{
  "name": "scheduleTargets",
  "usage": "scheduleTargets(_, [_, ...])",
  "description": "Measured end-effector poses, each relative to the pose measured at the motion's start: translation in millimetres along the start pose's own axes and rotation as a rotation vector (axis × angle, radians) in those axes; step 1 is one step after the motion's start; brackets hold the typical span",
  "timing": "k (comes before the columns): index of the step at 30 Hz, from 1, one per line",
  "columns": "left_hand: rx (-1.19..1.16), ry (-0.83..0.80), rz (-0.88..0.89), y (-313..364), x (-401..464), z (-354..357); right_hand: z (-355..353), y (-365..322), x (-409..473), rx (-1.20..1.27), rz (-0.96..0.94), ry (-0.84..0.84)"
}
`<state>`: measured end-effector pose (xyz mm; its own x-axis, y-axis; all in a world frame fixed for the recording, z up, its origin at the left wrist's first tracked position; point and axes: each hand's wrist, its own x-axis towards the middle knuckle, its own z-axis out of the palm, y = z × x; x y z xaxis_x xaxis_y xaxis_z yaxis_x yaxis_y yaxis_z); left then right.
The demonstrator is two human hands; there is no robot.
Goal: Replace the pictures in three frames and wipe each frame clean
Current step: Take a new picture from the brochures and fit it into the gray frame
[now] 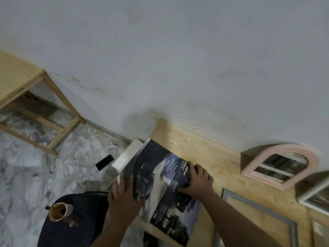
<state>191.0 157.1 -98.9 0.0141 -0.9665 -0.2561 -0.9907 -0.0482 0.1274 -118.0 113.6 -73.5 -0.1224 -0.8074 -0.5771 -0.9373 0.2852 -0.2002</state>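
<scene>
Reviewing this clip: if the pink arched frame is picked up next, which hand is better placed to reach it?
Probably the right hand. It rests on the magazine's right side, nearer the pink arched frame against the wall. The left hand lies flat on the magazine's left edge, farther away, and would have to cross over.

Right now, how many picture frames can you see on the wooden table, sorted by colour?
Pink arched frame: 1
White frame, cut off at the right edge: 1
Grey frame, lying flat: 1
Total: 3 frames on the table. Both hands are on the car brochure, not on any frame.
</scene>
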Motion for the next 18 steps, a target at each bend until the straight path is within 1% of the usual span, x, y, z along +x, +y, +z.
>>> scheduleTargets(1, [0.034,-0.003,0.054,-0.1,6.1,2.3,5.6,5.6,-2.5,-0.047,-0.021,-0.015])
scheduleTargets(2, [0.055,-0.052,0.08,0.3,10.6,2.8,9.7,10.3,-4.2,-0.075,-0.038,-0.013])
scheduleTargets(4, [0.078,-0.111,0.088,-0.1,16.8,5.5,11.1,16.8,-6.2,-0.098,-0.061,0.014])
scheduleTargets(8, [0.086,-0.141,0.094,-5.5,15.9,7.6,6.4,29.5,-10.9,-0.126,-0.078,0.04])
scheduleTargets(14, [0.065,-0.144,0.074,-6.4,11.6,10.2,5.1,41.6,-21.8,-0.075,0.015,0.078])
scheduleTargets(18, [0.063,-0.145,0.051,-2.4,8.0,9.0,-4.7,42.3,-30.1,0.013,-0.013,0.194])
